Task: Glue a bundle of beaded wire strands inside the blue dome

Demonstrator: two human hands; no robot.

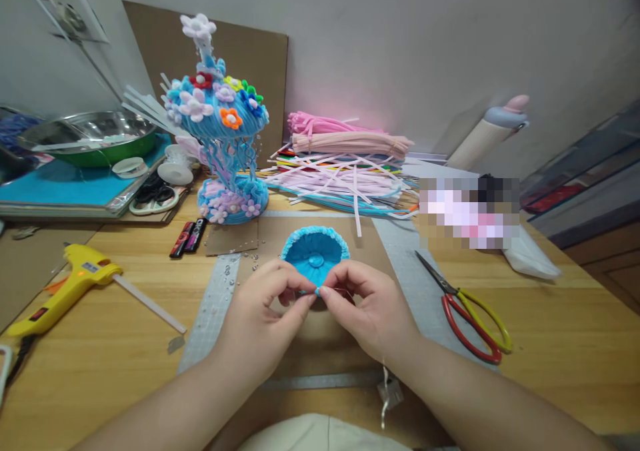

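Note:
My left hand (267,304) and my right hand (367,307) meet fingertip to fingertip, each closed in a pinch. Between them shows a small light-blue piece (317,291), too small to make out fully. Just behind my fingers a blue pipe-cleaner dome (316,243) lies with its hollow side towards me, a round disc (316,261) at its centre and a fluffy rim. My fingers cover its near edge. A thin thread runs by my right fingers, and a pale strand (385,397) dangles below that hand.
A cardboard sheet (300,364) lies on a grey cutting mat (400,237). Scissors (465,311) rest right; a yellow glue gun (65,287) lies left. Behind stand a flower-covered pipe-cleaner ornament (220,117) and bundled pipe cleaners (345,151). Loose beads (227,271) are scattered left of the dome.

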